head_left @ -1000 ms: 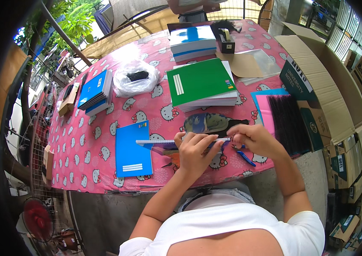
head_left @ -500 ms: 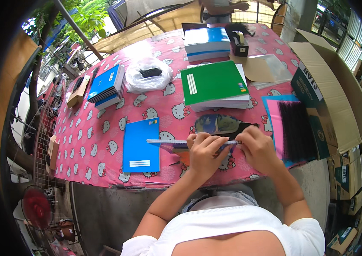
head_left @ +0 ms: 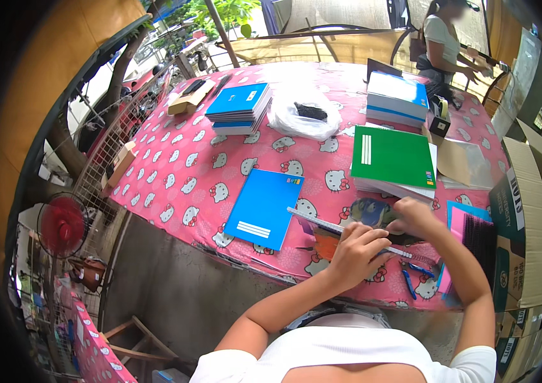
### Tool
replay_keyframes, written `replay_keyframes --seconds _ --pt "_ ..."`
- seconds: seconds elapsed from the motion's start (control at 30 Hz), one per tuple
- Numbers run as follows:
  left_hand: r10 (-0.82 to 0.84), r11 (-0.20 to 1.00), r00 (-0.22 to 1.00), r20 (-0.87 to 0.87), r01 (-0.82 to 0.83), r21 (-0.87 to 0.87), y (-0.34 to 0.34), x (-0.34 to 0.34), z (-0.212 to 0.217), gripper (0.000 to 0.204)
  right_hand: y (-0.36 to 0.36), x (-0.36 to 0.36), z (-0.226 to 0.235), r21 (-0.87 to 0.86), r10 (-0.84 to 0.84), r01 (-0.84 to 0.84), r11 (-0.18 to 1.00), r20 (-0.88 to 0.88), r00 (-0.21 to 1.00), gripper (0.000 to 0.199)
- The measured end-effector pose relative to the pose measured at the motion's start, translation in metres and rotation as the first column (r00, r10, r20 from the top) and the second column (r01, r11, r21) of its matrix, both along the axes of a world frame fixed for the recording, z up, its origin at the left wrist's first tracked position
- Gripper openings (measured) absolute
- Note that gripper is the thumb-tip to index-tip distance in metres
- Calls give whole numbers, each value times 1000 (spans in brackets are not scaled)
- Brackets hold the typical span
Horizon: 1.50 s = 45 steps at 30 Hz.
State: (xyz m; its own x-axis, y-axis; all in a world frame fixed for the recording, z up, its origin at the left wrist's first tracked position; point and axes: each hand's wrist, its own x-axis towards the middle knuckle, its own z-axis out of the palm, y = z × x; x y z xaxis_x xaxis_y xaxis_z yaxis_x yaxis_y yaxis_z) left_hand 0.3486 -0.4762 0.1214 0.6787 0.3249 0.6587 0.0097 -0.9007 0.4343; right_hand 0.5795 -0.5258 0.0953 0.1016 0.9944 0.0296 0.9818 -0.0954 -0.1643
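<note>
My left hand grips a long narrow white strip with small dark marks along it, perhaps a notebook's punched edge seen end-on. A thin coil sticks out past its right end. Raised just beyond the strip, my right hand has its fingers curled together; whatever they pinch is too small or blurred to make out. The strip's left end overlaps a blue notebook lying flat. Blue-handled pliers lie near the table's front edge. Behind my hands is a blue-green patterned item, partly covered.
A green-topped notebook stack and blue notebook stacks stand farther back. Between them is a white plastic bag. A tape dispenser, black coils and a cardboard box are right. Another person stands beyond.
My right hand has lifted off the strip's right end, while my left stays on it. The strip now slants down to the right. The view has swung left, bringing the pliers into sight.
</note>
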Motion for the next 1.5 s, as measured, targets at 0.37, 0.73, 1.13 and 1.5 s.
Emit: replay_keyframes --seconds 0.37,0.73,1.13,1.5 --pt "119 991 993 12 -118 -62 10 9 -6 30 -48 2 0 533 580 264 804 -800 -152 36" --pt "38 932 997 -64 -58 -357 14 15 6 40 -47 27 6 105 -162 234 967 -457 874 49" --pt "438 894 876 -202 -447 -2 43 -15 12 36 -17 -1 18 216 121 96 972 -803 584 53" --pt "345 920 915 -208 -374 -119 61 -23 6 38 16 -12 13 59 -17 112 992 -814 581 49"
